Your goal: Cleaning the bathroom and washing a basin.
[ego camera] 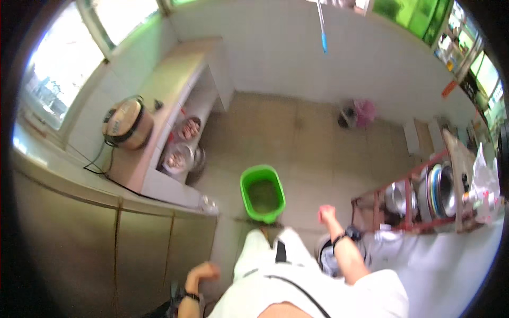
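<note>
My left hand (pixel 204 271) hangs low beside the tiled cabinet side, blurred, with no object visible in it. Further forward, my right hand (pixel 327 213) has its fingers curled in, and nothing shows in it. On the tiled floor before my legs stands a green plastic bucket (pixel 263 218), with murky water or its dull bottom inside; which one cannot be told. It touches neither hand. Below my right forearm is a round bin (pixel 329 258) with a pale liner, partly hidden by the arm.
A rice cooker (pixel 129 124) stands on the left counter (pixel 153 109). Bowls of pale food (pixel 175 159) sit on the shelf beneath. At right, a red metal rack (pixel 375 208) holds basins (pixel 447 190). A pink bag (pixel 364 112) lies by the far wall; a blue-ended pole (pixel 324 41) hangs above.
</note>
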Action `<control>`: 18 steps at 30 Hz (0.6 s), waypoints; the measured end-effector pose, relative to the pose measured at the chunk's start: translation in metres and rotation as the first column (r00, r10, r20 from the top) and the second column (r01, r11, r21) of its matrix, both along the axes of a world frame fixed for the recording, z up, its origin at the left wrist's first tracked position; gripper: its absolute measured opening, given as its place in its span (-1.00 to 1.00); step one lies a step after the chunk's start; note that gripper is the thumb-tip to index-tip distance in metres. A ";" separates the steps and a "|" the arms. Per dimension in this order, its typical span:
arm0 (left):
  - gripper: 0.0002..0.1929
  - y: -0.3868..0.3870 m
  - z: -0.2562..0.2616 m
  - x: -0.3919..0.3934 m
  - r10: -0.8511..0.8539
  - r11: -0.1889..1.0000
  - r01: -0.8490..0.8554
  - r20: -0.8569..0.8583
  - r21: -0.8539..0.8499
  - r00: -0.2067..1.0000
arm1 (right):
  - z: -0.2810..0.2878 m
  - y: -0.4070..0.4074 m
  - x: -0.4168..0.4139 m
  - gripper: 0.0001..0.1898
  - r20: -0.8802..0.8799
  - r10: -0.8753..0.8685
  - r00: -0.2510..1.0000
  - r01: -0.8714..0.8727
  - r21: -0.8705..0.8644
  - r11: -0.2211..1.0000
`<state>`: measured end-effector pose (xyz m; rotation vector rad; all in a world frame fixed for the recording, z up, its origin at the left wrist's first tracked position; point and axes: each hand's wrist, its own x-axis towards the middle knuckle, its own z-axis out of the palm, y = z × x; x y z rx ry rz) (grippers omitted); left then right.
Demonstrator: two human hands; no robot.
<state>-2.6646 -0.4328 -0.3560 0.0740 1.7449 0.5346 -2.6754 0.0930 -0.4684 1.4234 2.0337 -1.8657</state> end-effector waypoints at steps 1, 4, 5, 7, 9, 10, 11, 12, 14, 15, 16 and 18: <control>-0.76 -0.001 0.008 -0.018 0.082 0.993 -0.093 -0.130 -0.078 0.988 | 0.024 -0.007 -0.012 -0.74 -0.045 -0.015 0.999 0.014 -0.027 1.000; -0.79 0.044 0.051 -0.088 0.318 0.948 -0.286 -0.465 0.140 0.827 | 0.056 0.014 -0.029 -0.91 0.041 -0.151 0.988 0.155 -0.111 0.982; -0.76 0.060 0.052 -0.105 0.454 0.891 -0.371 -0.554 0.262 0.698 | 0.057 0.026 -0.036 -0.91 0.051 -0.173 0.984 0.178 -0.134 0.975; -0.73 0.094 0.061 -0.137 0.479 0.878 -0.375 -0.527 0.299 0.702 | 0.050 0.049 -0.044 -0.87 0.063 -0.189 0.980 0.197 -0.155 0.968; -0.69 0.121 0.065 -0.152 0.522 0.853 -0.401 -0.516 0.335 0.679 | 0.037 0.068 -0.049 -0.90 0.045 -0.222 0.974 0.226 -0.217 0.950; -0.69 0.137 0.065 -0.155 0.521 0.852 -0.366 -0.525 0.375 0.673 | 0.025 0.081 -0.049 -0.91 0.005 -0.215 0.977 0.211 -0.201 0.956; -0.70 0.154 0.065 -0.161 0.525 0.847 -0.337 -0.546 0.411 0.653 | 0.010 0.093 -0.053 -0.91 -0.046 -0.194 0.980 0.182 -0.194 0.964; -0.68 0.174 0.062 -0.166 0.562 0.821 -0.365 -0.512 0.438 0.650 | 0.008 0.101 -0.063 -0.89 -0.021 -0.176 0.984 0.170 -0.167 0.971; -0.66 0.236 0.049 -0.187 0.592 0.794 -0.391 -0.445 0.466 0.672 | -0.015 0.155 -0.068 -0.77 -0.015 -0.050 0.999 0.045 -0.220 0.975; -0.65 0.276 0.058 -0.203 0.438 0.893 -0.281 -0.542 0.351 0.717 | -0.016 0.181 -0.070 -0.81 0.019 -0.114 0.993 0.116 -0.230 0.966; -0.65 0.311 0.059 -0.216 0.432 0.890 -0.266 -0.498 0.371 0.752 | -0.013 0.203 -0.078 -0.88 0.077 -0.185 0.980 0.199 -0.280 0.939; -0.65 0.353 0.046 -0.229 0.450 0.852 -0.207 -0.469 0.481 0.760 | 0.006 0.237 -0.102 -0.92 0.099 -0.293 0.951 0.309 -0.294 0.904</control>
